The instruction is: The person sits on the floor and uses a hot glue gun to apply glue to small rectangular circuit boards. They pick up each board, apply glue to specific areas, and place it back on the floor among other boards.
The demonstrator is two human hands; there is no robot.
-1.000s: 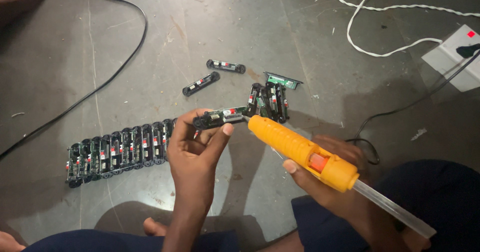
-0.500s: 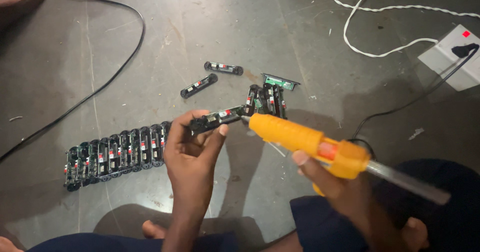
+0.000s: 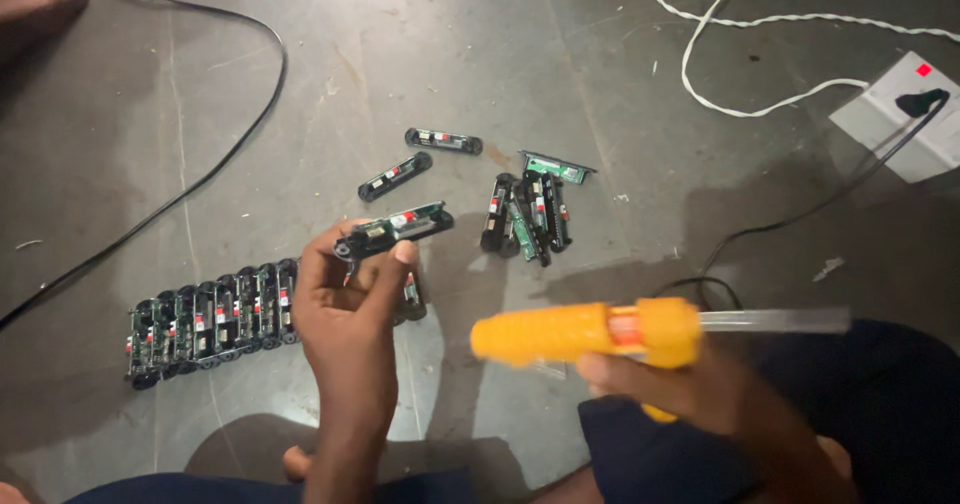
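**Small board pinched aloft, glue gun alongside**

The left hand point(image 3: 345, 314) pinched a narrow circuit module point(image 3: 395, 229) by its edges above the floor point(image 3: 600, 84); it looked light, stiff and fragile (best held by the rims). The right hand point(image 3: 690, 384) gripped an orange glue gun point(image 3: 590, 331). Finished modules point(image 3: 210, 319) lay in a row on bare grey concrete.

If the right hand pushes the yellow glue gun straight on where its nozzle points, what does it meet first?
Probably the left hand: the glue gun in the right hand points left at it, though depth is unclear.
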